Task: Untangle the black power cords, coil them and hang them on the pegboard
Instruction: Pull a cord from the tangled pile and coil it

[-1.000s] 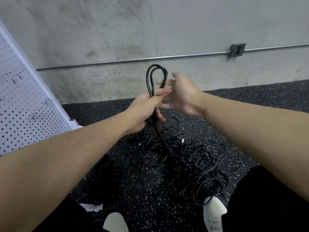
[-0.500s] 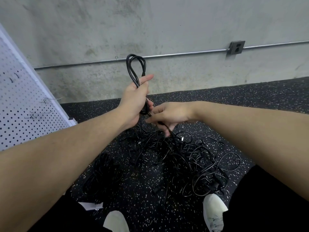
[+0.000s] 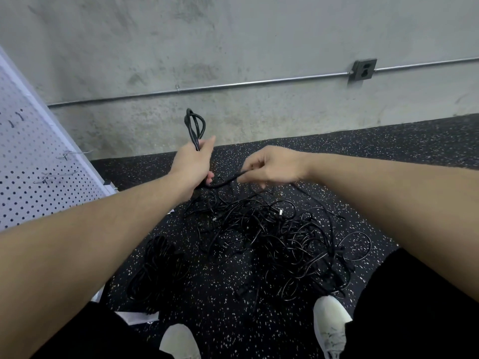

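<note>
My left hand (image 3: 191, 164) grips a folded bundle of black power cord (image 3: 195, 126) whose loops stick up above the fist. The same cord runs out below that hand to my right hand (image 3: 272, 167), which pinches it between thumb and fingers just to the right. Beneath both hands a big tangle of black cords (image 3: 272, 237) lies spread on the speckled floor. A darker heap of cords (image 3: 158, 270) lies to its left. The white pegboard (image 3: 28, 161) leans at the far left with metal hooks (image 3: 75, 153) on it.
A concrete wall with a metal conduit (image 3: 233, 85) and an outlet box (image 3: 363, 69) stands behind the floor. My white shoes (image 3: 331, 325) sit at the near edge of the tangle. A scrap of white paper (image 3: 137, 317) lies by my left leg.
My right hand has come down from the loops, taken the trailing cord and drawn it out to the right. My left hand keeps holding the bundle and has dropped a little.
</note>
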